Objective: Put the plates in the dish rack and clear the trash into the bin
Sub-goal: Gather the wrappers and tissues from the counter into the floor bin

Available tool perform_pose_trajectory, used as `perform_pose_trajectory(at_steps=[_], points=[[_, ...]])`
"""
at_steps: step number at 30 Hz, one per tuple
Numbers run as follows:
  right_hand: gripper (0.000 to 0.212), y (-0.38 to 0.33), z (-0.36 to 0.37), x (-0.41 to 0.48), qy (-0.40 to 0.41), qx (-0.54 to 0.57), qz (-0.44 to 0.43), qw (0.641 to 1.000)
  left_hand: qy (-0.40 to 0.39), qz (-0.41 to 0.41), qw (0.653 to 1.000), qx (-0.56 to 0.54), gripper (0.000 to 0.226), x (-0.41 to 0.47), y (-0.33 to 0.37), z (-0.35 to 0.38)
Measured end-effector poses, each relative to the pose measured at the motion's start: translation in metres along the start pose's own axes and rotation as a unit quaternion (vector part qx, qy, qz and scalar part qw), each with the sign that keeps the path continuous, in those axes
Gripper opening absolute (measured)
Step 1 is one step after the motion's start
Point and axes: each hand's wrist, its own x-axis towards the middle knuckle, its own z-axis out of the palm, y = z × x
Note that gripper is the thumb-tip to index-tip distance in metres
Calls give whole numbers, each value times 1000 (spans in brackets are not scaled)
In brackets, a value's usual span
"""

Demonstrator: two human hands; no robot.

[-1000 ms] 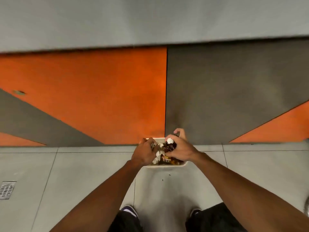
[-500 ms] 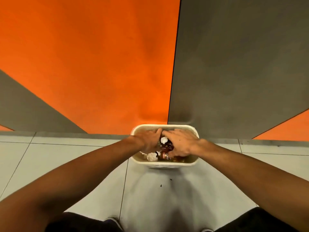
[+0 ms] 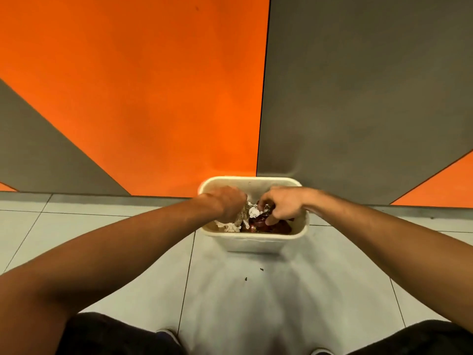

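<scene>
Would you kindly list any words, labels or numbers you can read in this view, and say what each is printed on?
No text can be read.
The red-brown wrapper in the bin carries a light patch of print, too blurred to read.
The crumpled white paper between the left hand and right hand shows no lettering.
The orange and grey wall bears no sign.

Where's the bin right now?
In the head view the white bin stands on the tiled floor, centre frame against the orange and grey wall, with the left hand and right hand over its trash.
</scene>
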Motion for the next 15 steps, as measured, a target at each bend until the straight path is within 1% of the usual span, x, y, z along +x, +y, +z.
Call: perform_pose_trajectory(at_steps=[3,7,9,12,13,15], points=[[43,-8,16,7,17,-18,20,999,21,6,999,28,18,8,3,16],[25,-16,44,18,60,-71,31,995,15,20,998,52,17,14,10,27],[28,-17,46,19,72,-79,38,994,17,17,998,58,17,14,13,24],[46,-11,25,15,44,-38,45,997,3,-10,1000,21,19,15,8,16],[51,-9,15,12,32,-13,46,998,-13,-23,1000,-1,24,15,4,12],[52,-4,0,7,23,28,40,999,-33,-37,998,-38,44,16,-8,4]])
